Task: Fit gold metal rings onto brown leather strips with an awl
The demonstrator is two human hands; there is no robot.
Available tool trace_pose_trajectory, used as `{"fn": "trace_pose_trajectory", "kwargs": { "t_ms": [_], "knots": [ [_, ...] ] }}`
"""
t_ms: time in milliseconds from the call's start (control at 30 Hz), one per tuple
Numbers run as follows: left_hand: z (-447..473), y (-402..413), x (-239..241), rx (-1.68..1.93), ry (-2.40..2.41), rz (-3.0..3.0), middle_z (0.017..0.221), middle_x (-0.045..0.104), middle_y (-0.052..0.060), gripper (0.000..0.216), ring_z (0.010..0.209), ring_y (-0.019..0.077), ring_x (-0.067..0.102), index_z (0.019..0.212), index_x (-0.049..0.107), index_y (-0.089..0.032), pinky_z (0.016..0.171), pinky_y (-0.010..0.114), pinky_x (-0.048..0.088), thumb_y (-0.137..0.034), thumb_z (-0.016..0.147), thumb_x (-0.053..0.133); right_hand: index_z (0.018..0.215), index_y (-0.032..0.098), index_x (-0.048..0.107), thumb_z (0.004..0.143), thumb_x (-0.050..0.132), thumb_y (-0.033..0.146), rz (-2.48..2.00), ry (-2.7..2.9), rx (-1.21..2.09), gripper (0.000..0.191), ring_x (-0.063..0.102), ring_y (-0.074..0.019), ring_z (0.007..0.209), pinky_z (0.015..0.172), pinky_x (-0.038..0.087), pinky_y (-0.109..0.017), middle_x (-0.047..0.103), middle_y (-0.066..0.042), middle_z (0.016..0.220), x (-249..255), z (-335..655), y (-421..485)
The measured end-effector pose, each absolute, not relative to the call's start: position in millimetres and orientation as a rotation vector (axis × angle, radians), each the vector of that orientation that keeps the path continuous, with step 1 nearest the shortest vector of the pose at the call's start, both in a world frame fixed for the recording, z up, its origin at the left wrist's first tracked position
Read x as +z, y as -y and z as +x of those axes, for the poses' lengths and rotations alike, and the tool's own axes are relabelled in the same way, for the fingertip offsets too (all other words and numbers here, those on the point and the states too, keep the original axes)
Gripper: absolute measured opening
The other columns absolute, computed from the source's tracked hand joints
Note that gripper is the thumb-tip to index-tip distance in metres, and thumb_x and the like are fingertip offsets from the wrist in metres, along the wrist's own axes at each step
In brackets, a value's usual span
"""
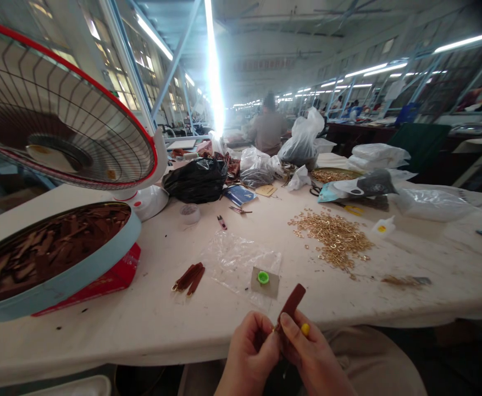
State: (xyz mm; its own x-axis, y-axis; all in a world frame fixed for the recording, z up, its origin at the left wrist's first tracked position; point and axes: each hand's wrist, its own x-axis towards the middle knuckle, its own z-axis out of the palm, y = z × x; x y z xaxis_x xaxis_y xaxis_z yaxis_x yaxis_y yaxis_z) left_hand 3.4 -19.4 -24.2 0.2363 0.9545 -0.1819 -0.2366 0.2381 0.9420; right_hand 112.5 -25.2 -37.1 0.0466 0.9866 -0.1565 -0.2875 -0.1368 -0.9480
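Low in front of me, a brown leather strap (293, 300) sticks up between my two hands. My right hand (309, 345) is closed around it, thumb pressed along its face. A yellow rounded end (305, 329) of something pokes out between the right fingers; the rest is hidden. My left hand (251, 344) pinches the strap's lower end, where a small gold-coloured glint shows. Just beyond lies a grey square (271, 289) with a green cap-like cup (262, 277) on it. Finished-looking brown straps with gold hardware (189, 278) lie in a small bundle to the left.
A loose pile of gold rings (335, 236) spreads at right. On the left stand a large round tray (129, 242) of brown leather pieces and a red-rimmed fan (152, 140). Thread snips (222, 222), a clear plastic sheet (228, 258) and a black bag (195, 180) lie farther back.
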Motion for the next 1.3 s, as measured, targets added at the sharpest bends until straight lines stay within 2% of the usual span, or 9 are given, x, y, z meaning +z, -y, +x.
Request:
{"fn": "trace_pose_trajectory", "kwargs": {
  "t_ms": [100, 200, 333, 567, 733, 800, 1000, 1167, 1300],
  "knots": [
    [1, 18, -22, 0.978, -0.966, 0.952, 0.050, 0.051, -0.005, 0.044, 0.045, 0.0064, 0.041, 0.065, 0.042, -0.018, 0.047, 0.021, 0.029, -0.056, 0.064, 0.065, 0.079, 0.016, 0.056, 0.076, 0.058, 0.051, -1.113, 0.919, 1.419, 0.035, 0.050, -0.0137, 0.057, 0.051, 0.044, -0.022, 0.054, 0.001, 0.063, -36, 113, 23],
    [0, 17, -24, 0.982, -0.993, 0.938, 0.055, 0.054, -0.003, 0.042, 0.049, 0.0082, 0.046, 0.069, 0.048, -0.016, 0.048, 0.021, 0.033, -0.053, 0.064, 0.066, 0.080, 0.016, 0.057, 0.081, 0.052, 0.050, -1.168, 1.119, 1.274, 0.034, 0.052, -0.0152, 0.061, 0.053, 0.045, -0.023, 0.057, -0.001, 0.067, -39, 118, 20],
    [-2, 15, -27, 0.943, -1.058, 0.964, 0.056, 0.055, -0.001, 0.040, 0.052, 0.0096, 0.047, 0.073, 0.057, -0.012, 0.050, 0.022, 0.036, -0.051, 0.066, 0.065, 0.072, 0.017, 0.057, 0.083, 0.049, 0.045, -1.248, 1.282, 1.045, 0.032, 0.052, -0.0151, 0.057, 0.050, 0.044, -0.022, 0.056, -0.001, 0.061, -45, 121, 19],
    [-7, 11, -28, 0.897, -1.162, 1.020, 0.052, 0.051, -0.004, 0.029, 0.049, 0.0093, 0.046, 0.067, 0.053, -0.015, 0.050, 0.021, 0.035, -0.042, 0.070, 0.061, 0.069, 0.017, 0.059, 0.084, 0.048, 0.038, -1.263, 1.480, 0.896, 0.027, 0.055, -0.0163, 0.057, 0.052, 0.044, -0.023, 0.060, -0.002, 0.061, -48, 122, 15],
    [-10, 6, -36, 0.854, -1.152, 1.098, 0.067, 0.059, 0.002, 0.027, 0.057, 0.0125, 0.050, 0.086, 0.061, -0.013, 0.053, 0.024, 0.039, -0.037, 0.075, 0.054, 0.067, 0.019, 0.054, 0.085, 0.044, 0.035, -1.274, 1.527, 0.909, 0.026, 0.052, -0.0156, 0.054, 0.049, 0.041, -0.023, 0.056, -0.001, 0.059, -52, 122, 9],
    [-12, 4, -40, 0.849, -1.178, 1.137, 0.067, 0.059, 0.002, 0.026, 0.059, 0.0137, 0.051, 0.089, 0.062, -0.012, 0.055, 0.025, 0.039, -0.034, 0.076, 0.053, 0.067, 0.019, 0.053, 0.086, 0.043, 0.036, -1.268, 1.554, 0.948, 0.028, 0.051, -0.0156, 0.055, 0.050, 0.041, -0.024, 0.056, -0.001, 0.060, -53, 123, 6],
    [-10, -4, -42, 0.850, -1.244, 1.197, 0.061, 0.055, 0.000, 0.019, 0.058, 0.0138, 0.049, 0.075, 0.060, -0.014, 0.056, 0.026, 0.038, -0.031, 0.075, 0.051, 0.069, 0.018, 0.053, 0.084, 0.045, 0.044, -1.283, 1.433, 1.028, 0.031, 0.045, -0.0144, 0.053, 0.048, 0.037, -0.024, 0.051, 0.001, 0.058, -56, 125, -3],
    [-7, -12, -43, 0.810, -1.250, 1.109, 0.049, 0.043, -0.005, 0.015, 0.048, 0.0107, 0.040, 0.062, 0.050, -0.017, 0.049, 0.023, 0.031, -0.030, 0.069, 0.052, 0.066, 0.019, 0.048, 0.081, 0.043, 0.057, -1.230, 1.334, 1.395, 0.041, 0.035, -0.0102, 0.042, 0.040, 0.028, -0.022, 0.038, 0.006, 0.050, -56, 132, -12],
    [-9, -21, -46, 0.879, -1.208, 0.925, 0.046, 0.035, -0.009, 0.020, 0.044, 0.0075, 0.029, 0.060, 0.044, -0.019, 0.045, 0.021, 0.021, -0.033, 0.068, 0.054, 0.063, 0.019, 0.051, 0.085, 0.037, 0.056, -1.277, 1.292, 1.128, 0.045, 0.047, -0.0150, 0.057, 0.054, 0.038, -0.025, 0.049, 0.000, 0.058, -47, 149, -28]
  ]
}}
